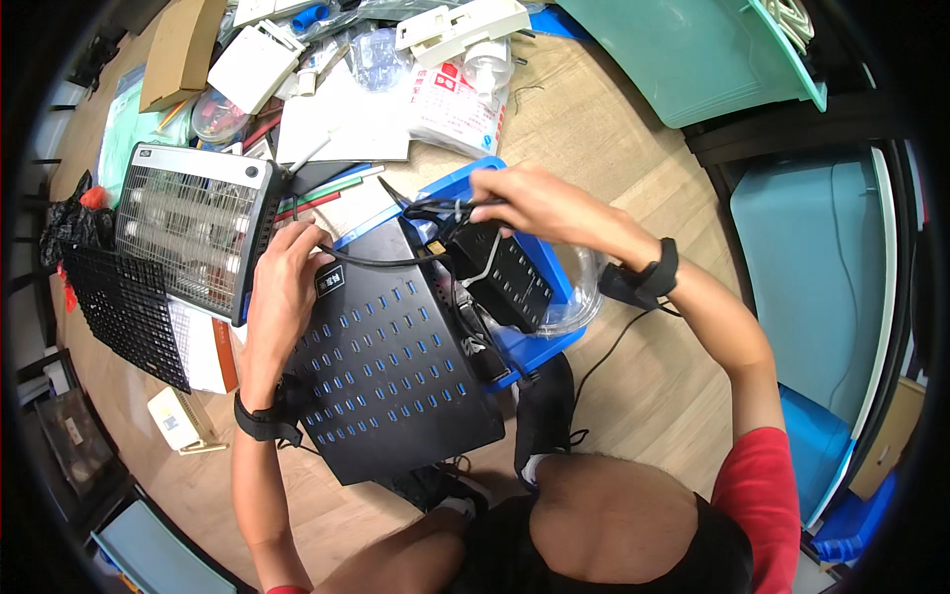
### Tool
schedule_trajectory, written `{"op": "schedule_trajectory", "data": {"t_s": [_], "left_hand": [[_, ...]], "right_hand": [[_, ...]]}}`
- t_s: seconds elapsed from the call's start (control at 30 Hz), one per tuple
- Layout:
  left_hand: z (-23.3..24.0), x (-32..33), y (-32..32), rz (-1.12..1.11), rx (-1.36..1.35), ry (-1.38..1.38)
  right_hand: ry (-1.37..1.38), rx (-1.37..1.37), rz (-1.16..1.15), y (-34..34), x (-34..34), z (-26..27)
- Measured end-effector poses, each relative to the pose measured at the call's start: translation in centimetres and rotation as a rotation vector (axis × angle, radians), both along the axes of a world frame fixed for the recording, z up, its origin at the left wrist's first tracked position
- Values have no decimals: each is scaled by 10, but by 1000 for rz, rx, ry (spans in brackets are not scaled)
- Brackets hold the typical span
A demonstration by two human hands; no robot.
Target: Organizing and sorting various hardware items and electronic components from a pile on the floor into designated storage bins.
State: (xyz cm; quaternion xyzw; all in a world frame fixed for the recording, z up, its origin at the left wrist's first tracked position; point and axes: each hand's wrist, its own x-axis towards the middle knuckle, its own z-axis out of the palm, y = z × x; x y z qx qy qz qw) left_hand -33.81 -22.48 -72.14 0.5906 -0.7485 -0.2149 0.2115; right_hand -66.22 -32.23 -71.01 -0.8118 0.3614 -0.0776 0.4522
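Note:
A black panel with rows of blue USB ports (386, 356) lies before me, partly over a blue plastic bin (549, 356). Near the panel's upper left corner, my left hand (286, 278) pinches a black cable (386, 260) that runs right towards the bin. My right hand (519, 200) grips a bundle of black cables (438, 208) above the bin's far end. Inside the bin, a black power strip or multi-port block (512, 278) lies below that hand. A clear round plastic container (582, 297) is at the bin's right side.
An electric insect killer with a wire grille (189, 223) stands at the left, beside a black mesh panel (126, 312). White plastic parts (256, 67), bags and a cardboard box (178, 56) are piled beyond. Teal bins (801, 282) line the right side. A small cream device (178, 419) lies lower left.

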Motion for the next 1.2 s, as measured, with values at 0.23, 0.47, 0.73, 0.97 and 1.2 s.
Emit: {"op": "schedule_trajectory", "data": {"t_s": [0.23,0.47,0.73,0.97,1.2], "left_hand": [[0,-2,3,30,-82,43],[7,-10,18,81,-144,102],[13,-23,24,133,-249,206],[34,-37,25,44,-348,257],[19,-32,37,24,-320,238]], "right_hand": [[138,-490,138,10,21,-11],[315,-484,101,-4,20,16],[-104,-397,48,6,99,22],[22,154,-7,-17,170,2],[16,588,107,-14,176,6]]}}
